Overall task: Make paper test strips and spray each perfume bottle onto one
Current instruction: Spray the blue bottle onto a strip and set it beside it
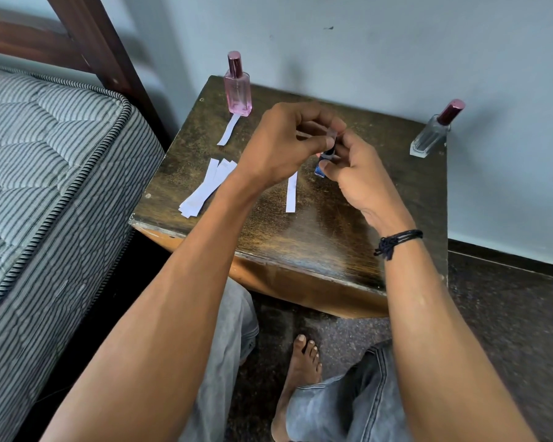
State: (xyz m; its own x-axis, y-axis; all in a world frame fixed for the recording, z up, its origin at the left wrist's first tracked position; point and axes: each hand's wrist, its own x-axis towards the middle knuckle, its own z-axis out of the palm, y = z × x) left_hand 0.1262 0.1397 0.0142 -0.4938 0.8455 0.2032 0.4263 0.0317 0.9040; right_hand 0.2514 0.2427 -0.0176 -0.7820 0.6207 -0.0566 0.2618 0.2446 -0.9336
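Left hand: I pinch the clear cap.
Right hand: I grip the blue bottle by its body.
Handling: light, slick glass, I judge; hold low.

A striped mattress is lying on a dark wooden bed frame beside a worn bedside table, suggesting a home bedroom.

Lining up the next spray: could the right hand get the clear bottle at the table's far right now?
Probably not yet: the right hand grips the small blue bottle. Nothing stands between it and the clear bottle.
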